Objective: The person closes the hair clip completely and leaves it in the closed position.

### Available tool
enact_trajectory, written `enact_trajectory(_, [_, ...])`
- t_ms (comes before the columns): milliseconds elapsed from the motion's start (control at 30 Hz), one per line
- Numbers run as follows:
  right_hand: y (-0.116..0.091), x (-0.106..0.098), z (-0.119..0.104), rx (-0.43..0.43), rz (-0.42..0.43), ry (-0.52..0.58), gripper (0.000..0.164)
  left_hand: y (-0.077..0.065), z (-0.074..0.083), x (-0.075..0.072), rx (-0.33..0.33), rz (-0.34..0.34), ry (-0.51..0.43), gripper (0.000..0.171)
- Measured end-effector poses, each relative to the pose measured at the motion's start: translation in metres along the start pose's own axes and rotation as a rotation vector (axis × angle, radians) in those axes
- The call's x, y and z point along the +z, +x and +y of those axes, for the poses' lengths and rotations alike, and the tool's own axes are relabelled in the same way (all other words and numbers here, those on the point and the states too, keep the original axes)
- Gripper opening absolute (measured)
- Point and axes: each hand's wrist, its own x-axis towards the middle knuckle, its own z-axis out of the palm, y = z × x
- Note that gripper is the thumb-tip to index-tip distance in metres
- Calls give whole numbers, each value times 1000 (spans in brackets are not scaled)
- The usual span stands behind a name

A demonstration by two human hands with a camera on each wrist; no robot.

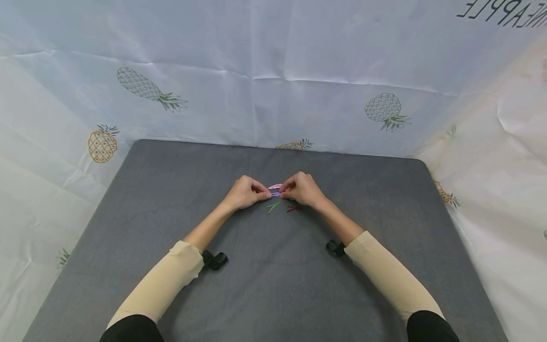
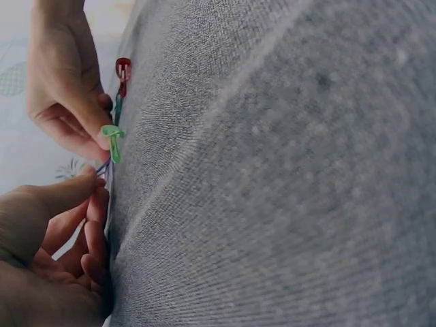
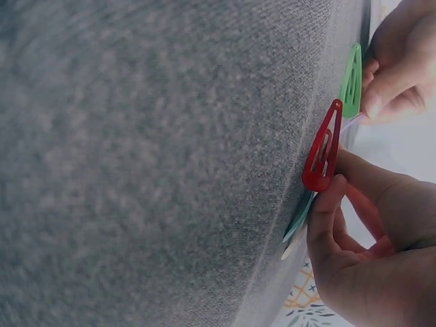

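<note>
A purple snap hair clip spans the small gap between my two hands, near the middle of the table. My left hand pinches one end of it between thumb and fingertips. At the other end, my right hand pinches it in the same way. Just beyond lies a pink hair clip. On the near side are a green hair clip and a red hair clip. Beside the right hand's fingers, the right wrist view shows a teal clip and a pale clip, both partly hidden.
Grey cloth covers the table, with a shallow crease in it. A white curtain printed with pineapples hangs along the back and both sides. Black wrist devices sit at the cuffs of both beige sleeves.
</note>
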Motion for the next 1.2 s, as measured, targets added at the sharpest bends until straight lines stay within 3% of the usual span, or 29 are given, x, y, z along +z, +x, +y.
enact_trajectory(333, [-2, 0, 0, -9, 5, 12, 10, -1, 0, 1, 19, 25, -9, 13])
enact_trajectory(567, [-4, -3, 1, -46, 8, 52, 8, -2, -3, 1, 10, 87, -51, 15])
enact_trajectory(767, [-6, -6, -1, -60, 33, 79, 9, -3, -2, 0, 48, 110, -37, 23])
enact_trajectory(1033, [-8, -8, -1, -90, 73, 107, 10, -3, 3, -2, 81, 138, -49, 14])
enact_trajectory(1200, [-10, -12, -3, -93, 53, 150, 15, -3, 9, -5, 107, 139, -40, 12])
